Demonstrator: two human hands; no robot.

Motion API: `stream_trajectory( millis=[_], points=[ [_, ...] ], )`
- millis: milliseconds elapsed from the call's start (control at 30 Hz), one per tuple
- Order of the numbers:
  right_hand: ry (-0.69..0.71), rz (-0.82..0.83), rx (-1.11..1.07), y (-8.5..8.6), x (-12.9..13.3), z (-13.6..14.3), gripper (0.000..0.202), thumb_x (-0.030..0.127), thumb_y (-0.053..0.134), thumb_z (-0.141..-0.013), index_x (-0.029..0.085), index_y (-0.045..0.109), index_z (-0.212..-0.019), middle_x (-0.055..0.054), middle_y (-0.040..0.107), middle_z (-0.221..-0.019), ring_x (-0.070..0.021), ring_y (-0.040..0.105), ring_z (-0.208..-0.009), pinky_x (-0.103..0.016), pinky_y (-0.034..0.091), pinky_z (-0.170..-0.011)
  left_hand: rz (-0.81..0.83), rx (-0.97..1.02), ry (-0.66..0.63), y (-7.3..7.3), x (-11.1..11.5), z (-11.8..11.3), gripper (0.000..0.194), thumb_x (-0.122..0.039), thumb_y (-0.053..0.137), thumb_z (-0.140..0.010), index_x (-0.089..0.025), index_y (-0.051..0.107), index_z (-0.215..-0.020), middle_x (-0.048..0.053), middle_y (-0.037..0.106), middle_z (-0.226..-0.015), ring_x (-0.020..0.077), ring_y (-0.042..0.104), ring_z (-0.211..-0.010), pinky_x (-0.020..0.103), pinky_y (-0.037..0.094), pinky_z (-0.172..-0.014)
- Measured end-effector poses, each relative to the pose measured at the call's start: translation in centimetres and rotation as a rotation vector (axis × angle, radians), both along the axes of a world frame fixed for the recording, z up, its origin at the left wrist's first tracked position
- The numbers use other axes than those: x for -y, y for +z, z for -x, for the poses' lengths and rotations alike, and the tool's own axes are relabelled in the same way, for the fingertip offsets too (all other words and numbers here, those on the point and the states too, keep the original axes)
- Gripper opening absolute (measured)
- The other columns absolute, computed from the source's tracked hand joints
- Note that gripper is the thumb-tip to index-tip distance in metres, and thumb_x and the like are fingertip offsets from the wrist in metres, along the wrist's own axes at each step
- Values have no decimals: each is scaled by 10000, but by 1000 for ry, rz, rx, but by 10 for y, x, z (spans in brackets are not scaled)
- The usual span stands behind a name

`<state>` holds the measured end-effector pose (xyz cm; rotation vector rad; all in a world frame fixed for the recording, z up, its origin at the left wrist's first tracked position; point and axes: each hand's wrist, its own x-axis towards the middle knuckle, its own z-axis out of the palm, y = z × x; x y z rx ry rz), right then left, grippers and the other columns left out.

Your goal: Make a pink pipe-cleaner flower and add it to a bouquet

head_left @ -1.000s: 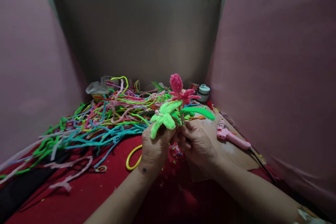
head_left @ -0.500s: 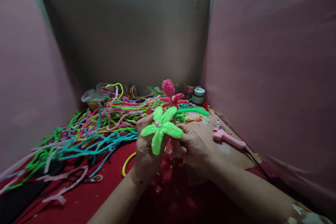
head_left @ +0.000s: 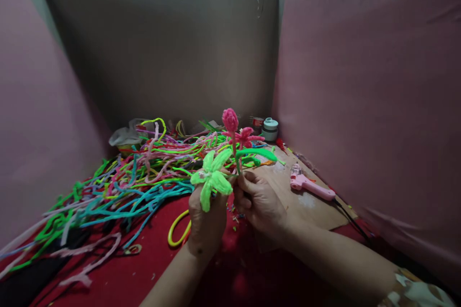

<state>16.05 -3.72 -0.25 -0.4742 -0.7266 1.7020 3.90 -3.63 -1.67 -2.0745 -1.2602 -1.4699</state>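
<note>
A bright green pipe-cleaner flower [head_left: 212, 177] with several petals faces me in front of my left hand [head_left: 208, 218], whose closed fingers are partly hidden behind it. My right hand [head_left: 261, 201] pinches the stems of a pink pipe-cleaner bud [head_left: 230, 120] and a deep pink open flower [head_left: 245, 137]. A long green leaf [head_left: 257, 153] curves off these stems to the right. Both hands are close together at mid-height above the red cloth, fingertips nearly meeting at the stems.
A tangled heap of coloured pipe cleaners [head_left: 151, 172] spreads over the left and back. To the right, a pink glue gun [head_left: 311, 187] lies on a cardboard sheet [head_left: 324, 213]. A pale blue-lidded jar [head_left: 270, 130] stands behind, and a yellow loop [head_left: 173, 232] lies beside my left wrist on the red cloth [head_left: 151, 268].
The green flower has tilted and shifted left, away from the pink stems, showing more of my right fingers. The leaf and open pink flower have turned slightly. The view has swung a little right.
</note>
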Motion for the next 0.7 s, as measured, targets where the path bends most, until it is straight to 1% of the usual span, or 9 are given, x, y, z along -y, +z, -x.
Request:
stream_trajectory(
  millis=[33, 100, 167, 233, 367, 433, 500, 600, 700],
  points=[
    [-8, 9, -7, 0, 0, 0, 314, 316, 751, -654, 155, 481, -658, 65, 476, -464, -16, 273, -342, -163, 156, -354, -30, -59, 43, -2, 0, 0, 339, -56, 466, -796, -253, 684, -965, 60, 692, -967, 207, 627, -833, 340, 475, -749],
    [-19, 18, -24, 0, -2, 1, 328, 307, 758, -642, 162, 464, -655, 63, 488, -474, -16, 278, -344, -163, 157, -354, -62, -134, 77, -5, -3, 2, 389, -25, 426, -795, -239, 674, -1005, 70, 680, -1032, 229, 616, -914, 374, 462, -807],
    [-21, 8, -31, -1, -3, 1, 340, 303, 761, -636, 170, 449, -652, 70, 479, -471, -18, 273, -345, -166, 155, -355, -20, -171, 32, -8, -9, 5, 375, -48, 434, -804, -227, 657, -1046, 73, 664, -1080, 242, 592, -996, 398, 448, -867],
    [-17, -33, -10, -2, -5, 2, 329, 314, 743, -661, 172, 446, -652, 82, 439, -453, -20, 251, -348, -173, 142, -356, 12, -180, -15, -8, -15, 8, 367, -61, 439, -807, -221, 649, -1060, 71, 662, -1083, 237, 584, -1016, 395, 452, -881],
    [18, -130, 40, -3, -9, 1, 267, 311, 699, -709, 168, 478, -663, 84, 401, -472, -23, 242, -366, -191, 133, -376, 23, -125, -61, 1, -21, 10, 383, -44, 415, -794, -202, 666, -1036, 91, 651, -1091, 232, 579, -1018, 380, 469, -861],
    [49, -142, 49, -4, -10, -1, 244, 299, 692, -701, 167, 494, -646, 73, 423, -501, -24, 254, -371, -199, 147, -385, 66, -70, -143, 10, -19, 9, 338, -67, 432, -790, -196, 686, -973, 92, 654, -1070, 226, 585, -996, 368, 471, -855],
    [63, -161, 71, -5, -12, -2, 224, 300, 672, -707, 167, 513, -624, 57, 453, -519, -33, 288, -377, -207, 185, -393, 138, 33, -227, 20, -16, 7, 282, -99, 448, -792, -190, 694, -894, 77, 673, -997, 208, 600, -942, 344, 475, -839],
    [39, -196, 139, -8, -16, -2, 185, 330, 649, -727, 175, 564, -673, 41, 499, -541, -57, 365, -399, -214, 246, -404, 281, 274, -305, 33, -12, 3, 194, -157, 490, -792, -182, 679, -820, 52, 690, -882, 181, 609, -856, 307, 480, -799],
    [-2, -244, 199, -11, -18, -1, 178, 340, 659, -725, 171, 602, -724, 25, 549, -572, -71, 419, -443, -211, 298, -433, 403, 476, -382, 41, -12, 1, 136, -189, 538, -768, -187, 672, -790, 32, 686, -819, 159, 605, -762, 283, 480, -748]
  ],
)
